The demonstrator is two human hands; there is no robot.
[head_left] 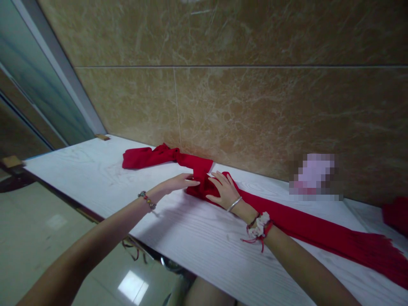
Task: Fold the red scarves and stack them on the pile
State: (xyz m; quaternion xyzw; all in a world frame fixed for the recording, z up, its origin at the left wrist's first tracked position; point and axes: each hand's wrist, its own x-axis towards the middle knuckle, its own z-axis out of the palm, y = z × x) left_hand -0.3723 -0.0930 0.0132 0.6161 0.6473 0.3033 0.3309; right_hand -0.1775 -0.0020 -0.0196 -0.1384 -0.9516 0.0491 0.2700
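Note:
A long red scarf [296, 212] with a fringed right end stretches across the white table. Its middle part is folded or bunched between my hands, and another length of red fabric [143, 157] lies crumpled toward the back left; I cannot tell if the two are one piece. My left hand [183, 182] comes in from the left, its fingers stretched out and touching the left edge of the folded part. Spread fingers of my right hand [224, 189] rest over the right side of the fold. Part of the fold is hidden beneath that hand.
The white table [95, 174] runs along a brown marbled wall [242, 110]. A blurred-out pinkish object [315, 172] stands at the wall. More red fabric [397, 214] sits at the far right edge. Small wooden blocks [102, 137] are at the table's left end.

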